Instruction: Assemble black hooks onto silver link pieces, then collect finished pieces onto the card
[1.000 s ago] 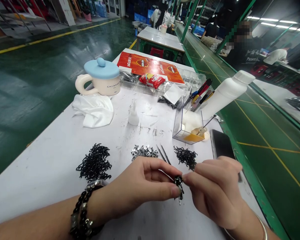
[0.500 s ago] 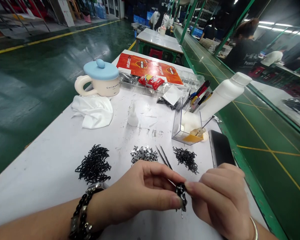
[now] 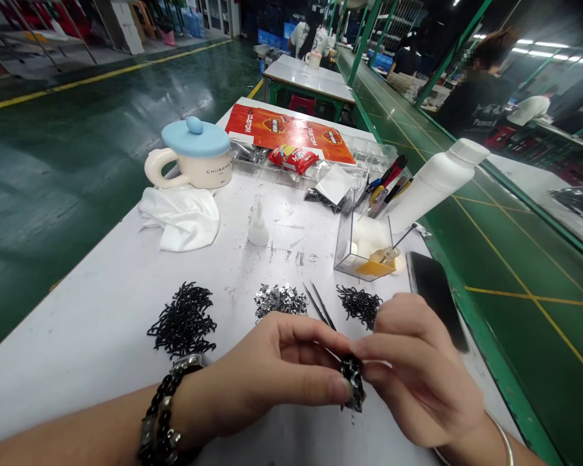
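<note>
Black-and-silver piece point(image 3: 357, 383) sits above the near end of the bench point(image 3: 102, 291), pinched between the thumb and fingers of your left hand point(image 3: 272, 362); your right hand point(image 3: 422, 375) meets its top, though whether it grips cannot be told. Sideways pressure from those fingertips, or a slack pinch, could work it loose. White and smudged, your bench carries a phone point(image 3: 437, 298) along its right edge; beyond lies glossy green floor point(image 3: 140, 116).
</note>
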Available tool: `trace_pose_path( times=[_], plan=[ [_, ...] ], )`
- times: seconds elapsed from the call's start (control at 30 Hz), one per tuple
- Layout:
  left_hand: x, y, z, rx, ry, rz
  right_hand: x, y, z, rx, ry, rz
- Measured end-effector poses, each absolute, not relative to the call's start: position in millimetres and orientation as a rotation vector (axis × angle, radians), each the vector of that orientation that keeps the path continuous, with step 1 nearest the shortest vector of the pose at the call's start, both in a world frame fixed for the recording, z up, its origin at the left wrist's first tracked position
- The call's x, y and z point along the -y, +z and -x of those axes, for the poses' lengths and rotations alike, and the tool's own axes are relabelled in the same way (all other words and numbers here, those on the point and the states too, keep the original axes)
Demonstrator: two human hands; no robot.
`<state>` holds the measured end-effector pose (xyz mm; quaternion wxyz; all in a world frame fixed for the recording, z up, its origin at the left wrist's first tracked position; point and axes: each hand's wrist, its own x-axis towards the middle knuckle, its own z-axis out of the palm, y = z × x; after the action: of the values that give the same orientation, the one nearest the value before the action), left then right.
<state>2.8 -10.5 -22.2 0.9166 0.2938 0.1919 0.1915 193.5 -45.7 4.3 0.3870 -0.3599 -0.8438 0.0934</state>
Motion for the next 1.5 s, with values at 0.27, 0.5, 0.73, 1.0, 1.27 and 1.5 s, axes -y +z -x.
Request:
trace_pose_path(
  times=[0.27,0.5,0.73,1.0,1.27,1.5],
  plan=[
    [9.8,-22.3,-2.3,-0.377,0.293,-0.608,44.2,8.1,-199.0,2.13,1.009,0.993],
    [8.6,-19.5,-2.7,-0.39,0.248,-0.644,39.5,7.5,-197.8,2.072,1.219,0.975],
    [8.4,-17.0,-2.3,-0.386,0.221,-0.619,39.3,5.9,-196.9,2.009,1.431,0.946],
    [6.4,-17.1,-0.1,-0.411,0.134,-0.638,38.9,7.1,-194.9,2.005,1.471,0.9],
    [7.6,-16.5,-0.5,-0.411,0.154,-0.626,40.0,7.3,-192.3,2.084,1.308,0.907],
    [10.1,-18.1,-0.7,-0.383,0.192,-0.588,41.6,4.0,-193.0,2.044,1.308,0.888]
  ],
)
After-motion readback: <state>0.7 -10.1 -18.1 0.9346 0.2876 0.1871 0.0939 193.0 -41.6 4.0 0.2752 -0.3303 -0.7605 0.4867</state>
